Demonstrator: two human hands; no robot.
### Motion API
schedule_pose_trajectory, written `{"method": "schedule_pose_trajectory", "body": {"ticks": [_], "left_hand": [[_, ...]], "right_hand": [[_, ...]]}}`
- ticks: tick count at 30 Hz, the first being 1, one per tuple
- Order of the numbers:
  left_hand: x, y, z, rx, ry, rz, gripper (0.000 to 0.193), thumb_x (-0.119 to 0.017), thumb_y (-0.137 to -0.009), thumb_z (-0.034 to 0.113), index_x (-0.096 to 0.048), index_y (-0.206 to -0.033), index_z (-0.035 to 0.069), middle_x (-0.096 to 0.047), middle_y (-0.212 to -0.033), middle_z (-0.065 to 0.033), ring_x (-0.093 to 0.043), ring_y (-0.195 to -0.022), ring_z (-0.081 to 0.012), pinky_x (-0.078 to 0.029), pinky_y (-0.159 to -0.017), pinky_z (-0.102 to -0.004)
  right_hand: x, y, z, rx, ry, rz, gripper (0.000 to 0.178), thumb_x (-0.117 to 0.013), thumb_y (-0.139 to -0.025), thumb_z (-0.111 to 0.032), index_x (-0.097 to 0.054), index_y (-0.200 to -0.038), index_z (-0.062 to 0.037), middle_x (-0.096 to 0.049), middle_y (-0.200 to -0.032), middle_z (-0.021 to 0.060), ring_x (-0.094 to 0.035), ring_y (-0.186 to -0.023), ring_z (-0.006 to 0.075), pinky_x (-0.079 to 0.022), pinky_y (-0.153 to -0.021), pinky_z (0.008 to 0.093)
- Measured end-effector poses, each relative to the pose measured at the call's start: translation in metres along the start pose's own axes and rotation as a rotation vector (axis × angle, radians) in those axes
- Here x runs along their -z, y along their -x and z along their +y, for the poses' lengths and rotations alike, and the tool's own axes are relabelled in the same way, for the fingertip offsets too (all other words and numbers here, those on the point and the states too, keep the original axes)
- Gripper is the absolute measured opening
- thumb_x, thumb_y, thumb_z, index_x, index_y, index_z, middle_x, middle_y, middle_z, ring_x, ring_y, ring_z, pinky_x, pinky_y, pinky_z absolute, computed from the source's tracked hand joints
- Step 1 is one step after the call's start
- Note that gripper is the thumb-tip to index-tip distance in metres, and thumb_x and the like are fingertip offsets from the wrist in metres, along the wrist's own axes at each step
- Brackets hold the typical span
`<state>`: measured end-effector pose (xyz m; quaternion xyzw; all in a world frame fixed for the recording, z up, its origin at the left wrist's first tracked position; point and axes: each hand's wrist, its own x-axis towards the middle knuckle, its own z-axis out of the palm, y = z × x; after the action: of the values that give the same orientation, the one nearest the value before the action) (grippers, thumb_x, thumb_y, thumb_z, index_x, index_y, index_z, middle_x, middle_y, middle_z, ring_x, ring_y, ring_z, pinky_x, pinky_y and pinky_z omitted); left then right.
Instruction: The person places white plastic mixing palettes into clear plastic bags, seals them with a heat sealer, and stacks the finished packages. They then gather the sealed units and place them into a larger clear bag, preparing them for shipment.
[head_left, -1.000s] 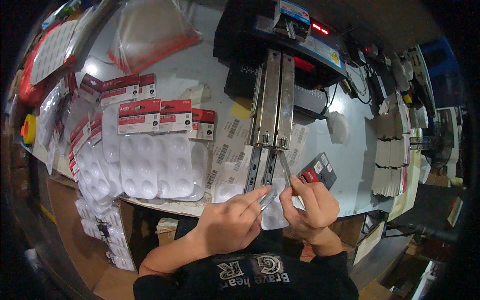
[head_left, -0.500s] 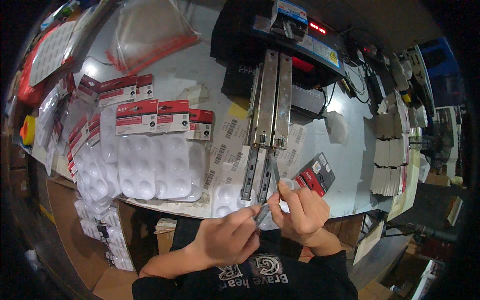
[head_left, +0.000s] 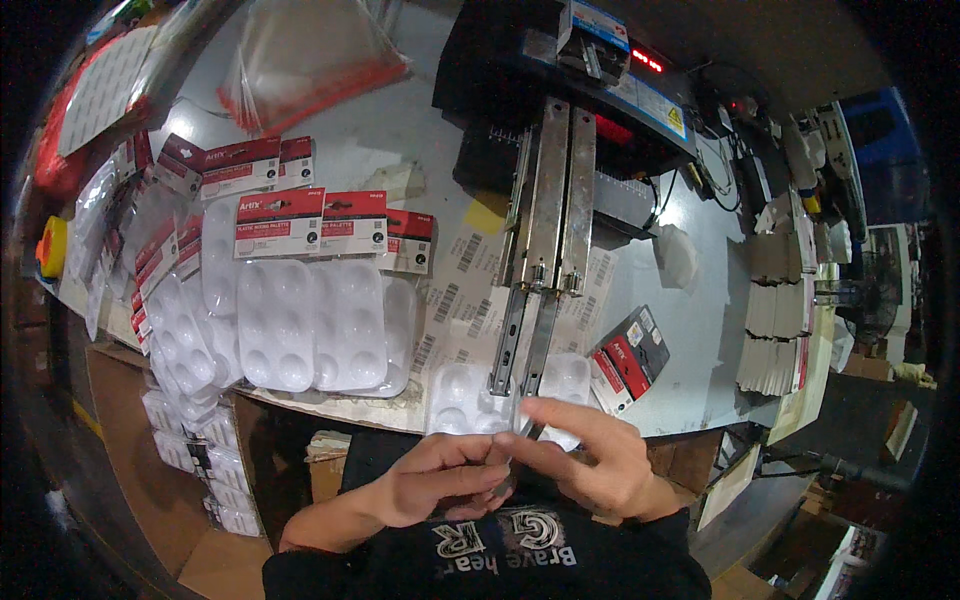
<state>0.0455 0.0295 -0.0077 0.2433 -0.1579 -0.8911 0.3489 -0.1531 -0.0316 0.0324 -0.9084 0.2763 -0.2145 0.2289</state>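
My right hand holds thumb and forefinger apart beside the near metal rails; my left hand closes on something I cannot tell.

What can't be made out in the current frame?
All in the head view:
- What, if anything, the left hand grips: its own curled fingers hide it.
- Parts of the white palettes at the table edge: covered by the metal rails and the right hand.
- Far end of the clear bags: cut off by the top edge.
- Fine print on the barcode sheet: too small.
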Motion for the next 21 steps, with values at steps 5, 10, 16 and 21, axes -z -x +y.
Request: {"method": "schedule_pose_trajectory", "body": {"ticks": [5,10,16,21], "left_hand": [[0.002,0.003,0.000,0.225,0.072,0.046,0.020,-0.049,-0.095,0.019,-0.050,-0.083,0.003,-0.050,-0.076,-0.0018,-0.036,-0.051,-0.0032,-0.025,-0.045,-0.0187],[0.012,0.003,-0.002,0.114,0.105,-0.109,0.019,-0.053,-0.094,0.018,-0.051,-0.081,0.004,-0.049,-0.073,0.0004,-0.041,-0.055,-0.0039,-0.027,-0.047,-0.0184],[0.011,-0.002,-0.010,-0.205,-0.653,-0.068,0.016,-0.057,-0.091,0.015,-0.050,-0.085,0.002,-0.049,-0.067,-0.0023,-0.041,-0.055,-0.0100,-0.032,-0.051,-0.0255],[0.004,-0.011,-0.016,-0.507,-0.979,0.406,0.012,-0.061,-0.087,0.013,-0.053,-0.087,0.004,-0.055,-0.068,-0.0079,-0.055,-0.056,-0.0156,-0.042,-0.052,-0.0290]], "right_hand": [[-0.010,0.003,-0.002,0.184,0.163,0.122,0.031,-0.077,-0.064,-0.007,-0.069,-0.093,-0.0040,-0.064,-0.096,0.0120,-0.065,-0.081,0.0230,-0.052,-0.064,0.0285],[-0.005,0.007,0.005,0.009,-0.077,-0.065,0.029,-0.075,-0.067,-0.005,-0.069,-0.095,-0.0030,-0.064,-0.090,0.0093,-0.064,-0.074,0.0204,-0.049,-0.062,0.0287],[0.003,0.007,0.004,-0.594,-0.808,-0.037,0.021,-0.073,-0.070,0.001,-0.068,-0.090,0.0004,-0.065,-0.084,0.0102,-0.064,-0.074,0.0189,-0.049,-0.064,0.0258],[-0.006,-0.010,0.020,-0.293,-0.140,0.371,0.020,-0.070,-0.070,0.006,-0.066,-0.090,0.0024,-0.067,-0.082,0.0109,-0.064,-0.067,0.0191,-0.049,-0.061,0.0258]]}}
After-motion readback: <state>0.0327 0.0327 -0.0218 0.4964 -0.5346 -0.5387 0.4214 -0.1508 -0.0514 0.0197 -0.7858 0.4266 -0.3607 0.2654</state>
